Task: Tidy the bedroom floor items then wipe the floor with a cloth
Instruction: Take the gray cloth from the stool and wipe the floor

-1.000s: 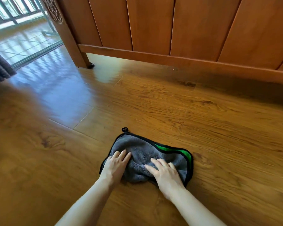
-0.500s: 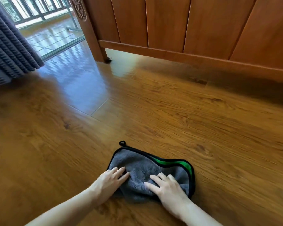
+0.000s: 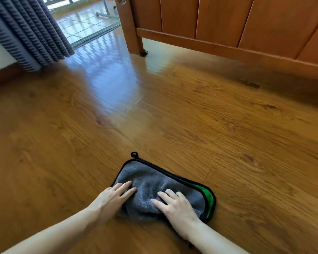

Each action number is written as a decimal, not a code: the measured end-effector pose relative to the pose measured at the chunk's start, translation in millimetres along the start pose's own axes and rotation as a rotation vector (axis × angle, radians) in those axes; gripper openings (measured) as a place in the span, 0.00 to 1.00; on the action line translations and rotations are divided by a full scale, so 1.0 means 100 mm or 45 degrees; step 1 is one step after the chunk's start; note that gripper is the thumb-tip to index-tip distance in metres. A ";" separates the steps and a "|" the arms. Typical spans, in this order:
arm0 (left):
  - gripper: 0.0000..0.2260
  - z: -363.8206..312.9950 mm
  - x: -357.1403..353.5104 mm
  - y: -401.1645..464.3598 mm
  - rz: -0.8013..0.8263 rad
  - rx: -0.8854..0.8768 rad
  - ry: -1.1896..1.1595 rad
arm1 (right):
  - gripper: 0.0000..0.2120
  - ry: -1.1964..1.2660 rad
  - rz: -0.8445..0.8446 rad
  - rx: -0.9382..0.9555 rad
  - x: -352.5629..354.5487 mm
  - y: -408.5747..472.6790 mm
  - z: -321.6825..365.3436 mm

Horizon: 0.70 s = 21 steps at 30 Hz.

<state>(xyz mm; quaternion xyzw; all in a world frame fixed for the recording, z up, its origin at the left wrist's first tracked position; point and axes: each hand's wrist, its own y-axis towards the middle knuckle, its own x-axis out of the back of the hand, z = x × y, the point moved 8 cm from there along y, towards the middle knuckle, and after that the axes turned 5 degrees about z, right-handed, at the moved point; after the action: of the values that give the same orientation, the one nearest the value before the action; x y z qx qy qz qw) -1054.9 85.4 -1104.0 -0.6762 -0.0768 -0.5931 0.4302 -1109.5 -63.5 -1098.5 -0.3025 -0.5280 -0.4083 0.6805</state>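
Head view, one moment. A grey cloth (image 3: 154,182) with black edging and a green strip along its right end lies bunched on the wooden floor (image 3: 228,143), low in the centre of the view. A small black hanging loop (image 3: 134,154) projects from its far left corner and rests on the boards.

Both hands rest palm-down on the cloth. The left hand (image 3: 112,197) sits on the cloth's near left part, fingers extended and close together, pointing forward and to the right. The right hand (image 3: 176,204) sits on the near right part, fingers slightly spread, pointing forward and to the left. The hands are apart, with a ridge of gathered grey fabric between them. Neither closes around the cloth; both lie flat against it. Both forearms are bare and enter from the lower edge, converging toward the cloth.

Beyond, a wooden bed frame (image 3: 228,44) spans the upper right, its leg standing on the floor. A grey ribbed curtain (image 3: 26,32) hangs at upper left.
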 end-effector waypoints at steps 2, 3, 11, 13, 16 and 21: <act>0.30 -0.03 -0.06 -0.03 -0.116 -0.085 -0.014 | 0.21 0.020 0.013 0.006 -0.01 0.00 0.00; 0.29 -0.04 -0.07 -0.05 -0.130 -0.087 -0.058 | 0.20 0.029 0.025 0.013 -0.02 -0.01 0.00; 0.33 -0.08 0.05 0.15 -0.316 -0.323 0.062 | 0.15 0.104 -0.001 -0.028 -0.01 -0.14 -0.03; 0.32 -0.06 0.03 0.20 -0.357 -0.380 0.052 | 0.16 0.014 -0.055 -0.039 -0.03 -0.11 -0.03; 0.20 0.03 0.03 0.22 -0.424 -0.390 -0.009 | 0.24 -0.097 -0.098 -0.064 -0.08 -0.04 0.01; 0.15 0.21 0.02 0.22 -0.521 -0.430 -0.036 | 0.17 -0.071 0.075 -0.056 -0.16 0.09 0.04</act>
<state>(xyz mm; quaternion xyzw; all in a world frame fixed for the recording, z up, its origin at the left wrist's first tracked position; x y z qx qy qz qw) -1025.3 84.5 -1111.3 -0.7171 -0.1179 -0.6627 0.1810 -1104.8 -52.3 -1112.6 -0.3442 -0.5285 -0.3911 0.6703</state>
